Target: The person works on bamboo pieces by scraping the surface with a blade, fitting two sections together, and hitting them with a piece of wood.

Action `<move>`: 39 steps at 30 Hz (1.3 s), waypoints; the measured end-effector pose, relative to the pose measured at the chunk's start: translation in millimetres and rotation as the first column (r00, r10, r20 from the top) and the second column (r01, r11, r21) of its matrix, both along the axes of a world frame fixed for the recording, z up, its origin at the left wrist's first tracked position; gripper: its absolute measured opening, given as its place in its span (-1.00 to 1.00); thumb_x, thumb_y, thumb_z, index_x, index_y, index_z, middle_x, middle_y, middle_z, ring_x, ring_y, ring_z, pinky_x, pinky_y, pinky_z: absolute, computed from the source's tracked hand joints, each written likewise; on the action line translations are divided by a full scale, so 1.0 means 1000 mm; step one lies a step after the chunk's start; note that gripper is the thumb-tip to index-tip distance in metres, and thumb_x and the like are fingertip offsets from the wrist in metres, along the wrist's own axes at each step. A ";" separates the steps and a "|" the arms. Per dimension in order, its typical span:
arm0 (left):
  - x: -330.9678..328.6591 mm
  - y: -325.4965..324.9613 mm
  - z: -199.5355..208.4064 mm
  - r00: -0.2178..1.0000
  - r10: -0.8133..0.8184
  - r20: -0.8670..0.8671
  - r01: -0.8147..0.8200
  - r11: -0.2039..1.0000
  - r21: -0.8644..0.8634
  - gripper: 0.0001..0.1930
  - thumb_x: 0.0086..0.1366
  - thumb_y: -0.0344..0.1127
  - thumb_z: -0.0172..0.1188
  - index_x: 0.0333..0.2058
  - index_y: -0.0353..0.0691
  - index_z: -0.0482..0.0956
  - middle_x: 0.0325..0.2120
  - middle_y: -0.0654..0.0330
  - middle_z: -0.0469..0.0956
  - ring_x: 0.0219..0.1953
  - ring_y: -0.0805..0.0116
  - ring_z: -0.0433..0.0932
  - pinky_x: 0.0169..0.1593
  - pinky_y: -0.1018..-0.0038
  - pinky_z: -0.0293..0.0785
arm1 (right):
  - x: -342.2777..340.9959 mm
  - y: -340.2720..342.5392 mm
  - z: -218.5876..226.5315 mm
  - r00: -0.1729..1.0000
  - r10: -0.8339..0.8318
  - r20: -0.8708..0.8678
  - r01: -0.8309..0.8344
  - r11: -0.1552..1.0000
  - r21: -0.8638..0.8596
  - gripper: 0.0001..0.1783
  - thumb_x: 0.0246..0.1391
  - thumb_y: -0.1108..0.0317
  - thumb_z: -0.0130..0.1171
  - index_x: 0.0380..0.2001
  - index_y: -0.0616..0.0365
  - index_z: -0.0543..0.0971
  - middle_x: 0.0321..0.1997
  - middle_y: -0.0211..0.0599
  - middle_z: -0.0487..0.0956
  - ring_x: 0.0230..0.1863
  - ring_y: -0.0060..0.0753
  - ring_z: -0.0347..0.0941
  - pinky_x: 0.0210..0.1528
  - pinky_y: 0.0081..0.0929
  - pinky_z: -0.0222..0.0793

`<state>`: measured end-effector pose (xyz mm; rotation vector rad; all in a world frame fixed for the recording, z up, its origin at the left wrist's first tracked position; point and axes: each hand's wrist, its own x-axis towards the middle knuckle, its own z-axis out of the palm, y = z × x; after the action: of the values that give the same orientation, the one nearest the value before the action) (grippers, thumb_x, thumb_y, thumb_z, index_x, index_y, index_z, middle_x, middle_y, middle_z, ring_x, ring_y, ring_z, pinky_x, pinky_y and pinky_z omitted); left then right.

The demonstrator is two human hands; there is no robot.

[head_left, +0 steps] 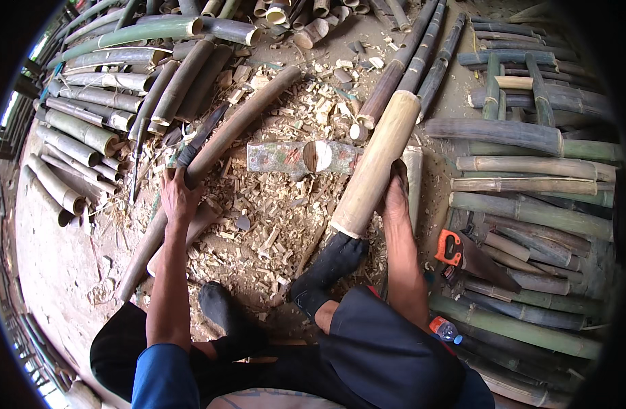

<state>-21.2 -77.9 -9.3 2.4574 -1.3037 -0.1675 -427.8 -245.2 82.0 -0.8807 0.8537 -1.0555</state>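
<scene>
In the head view, the left hand (177,198) is gripping a dark blade handle (190,154) against a long brown bamboo pole (221,143) running toward one o'clock. The right hand (397,194) is lying flat against a thick pale bamboo section (377,163), which is leaning toward one o'clock from a black-socked foot (330,266). Wood chips (279,204) are lying between them. An orange-handled saw (463,252) is resting at four o'clock of the right hand.

Dirt floor (60,273) littered with bamboo

Wood chips (279,225) cover the centre; bamboo poles (524,211) pile at upper left and right; an orange-handled saw (463,252) and a plastic bottle (446,330) lie lower right.
</scene>
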 end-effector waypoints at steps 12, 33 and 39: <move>0.005 0.006 -0.007 1.000 -0.028 -0.005 0.028 0.999 -0.042 -0.40 -0.03 -0.21 0.51 0.03 -0.22 0.59 -0.05 -0.10 0.47 0.05 -0.13 0.45 0.12 0.08 0.43 | 0.051 0.052 -0.069 0.192 -0.095 -0.977 -0.363 0.918 -0.160 -0.69 0.15 0.30 0.12 -0.13 0.30 0.52 -0.34 0.20 0.64 -0.27 0.35 0.61 -0.20 0.18 0.50; 0.011 0.009 -0.009 0.998 -0.055 0.012 0.056 0.996 -0.069 -0.35 0.02 -0.20 0.52 0.12 -0.13 0.54 -0.02 -0.10 0.45 0.07 -0.15 0.44 0.16 0.02 0.41 | -0.046 0.091 -0.057 -0.172 0.116 -0.978 -0.233 0.960 0.155 -0.32 0.09 -0.09 0.36 0.05 0.22 0.43 -0.08 0.10 0.63 -0.06 0.21 0.58 -0.01 0.07 0.47; -0.094 -0.016 0.038 0.952 -0.240 -0.189 0.124 0.869 -0.479 -0.39 0.07 -0.50 0.45 0.13 -0.13 0.50 0.03 0.03 0.47 0.10 0.10 0.45 0.18 0.11 0.50 | -0.089 0.093 -0.082 -0.142 0.278 -0.950 -0.202 0.932 0.303 -0.32 -0.02 0.01 0.43 0.01 0.25 0.44 -0.12 0.16 0.64 -0.06 0.18 0.61 0.02 0.02 0.49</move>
<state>-115.6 -94.1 28.4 1.8483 -1.2904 -0.1747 -516.8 -152.3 -0.4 -1.7687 1.8773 0.3137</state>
